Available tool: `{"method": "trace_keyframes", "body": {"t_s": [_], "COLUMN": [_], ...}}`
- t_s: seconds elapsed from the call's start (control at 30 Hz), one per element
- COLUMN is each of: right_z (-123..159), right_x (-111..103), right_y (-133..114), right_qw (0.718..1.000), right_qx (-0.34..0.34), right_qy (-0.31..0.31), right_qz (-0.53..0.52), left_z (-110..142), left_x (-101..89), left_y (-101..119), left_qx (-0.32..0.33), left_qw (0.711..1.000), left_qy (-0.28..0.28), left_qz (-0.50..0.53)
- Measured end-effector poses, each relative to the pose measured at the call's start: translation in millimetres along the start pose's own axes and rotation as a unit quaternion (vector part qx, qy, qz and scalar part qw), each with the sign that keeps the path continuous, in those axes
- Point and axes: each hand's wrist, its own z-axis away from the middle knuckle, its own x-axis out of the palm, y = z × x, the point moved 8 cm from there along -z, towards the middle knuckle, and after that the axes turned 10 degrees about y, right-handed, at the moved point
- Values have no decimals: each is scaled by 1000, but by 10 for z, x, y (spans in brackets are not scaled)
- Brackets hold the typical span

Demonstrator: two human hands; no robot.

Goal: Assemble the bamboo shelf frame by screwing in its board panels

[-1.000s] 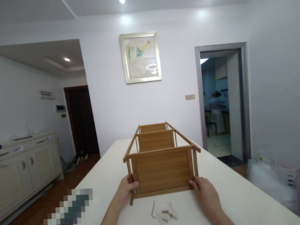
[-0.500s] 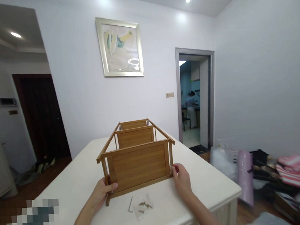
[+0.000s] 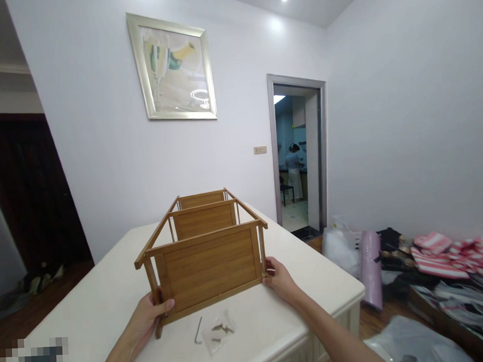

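A brown wooden shelf rack (image 3: pixel 209 268) with three slatless panels lies on its side on a white table (image 3: pixel 307 311), its nearest panel facing me. My left hand (image 3: pixel 149 316) grips the rack's lower left corner, thumb across the panel's front and the other fingers behind the frame. At the lower right corner, my right hand (image 3: pixel 280 278) has its fingers closed around the upright and bottom rail. Just in front of the rack lie an L-shaped hex key (image 3: pixel 198 332) and a small clear plastic bag (image 3: pixel 218 331) with several brass-coloured screws in it.
Right of the table, a pink-purple roll (image 3: pixel 371 268) stands on the floor by striped cloth (image 3: pixel 437 255), an open box and plastic sheeting (image 3: pixel 416 341). A framed picture (image 3: pixel 140 68) hangs ahead. Through a doorway (image 3: pixel 272 147), a person (image 3: pixel 294 170) stands in another room.
My view has turned to the right, so the rack, hands and table appear further left. Both hands stay at the same two corners; the right fingers have shifted slightly.
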Motion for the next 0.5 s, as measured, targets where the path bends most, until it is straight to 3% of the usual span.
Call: {"method": "trace_keyframes", "body": {"t_s": [0.2,0.5], "right_z": [-124,-212], "right_x": [-38,250], "right_y": [-56,108], "right_qw": [995,984], "right_qx": [37,72], "right_qy": [-86,-161], "right_qz": [-21,-24], "left_z": [-7,-78], "left_x": [-25,-172], "left_y": [-6,-28], "left_qx": [-2,1], "left_qw": [1000,999], "left_qy": [14,53], "left_qz": [0,7]}}
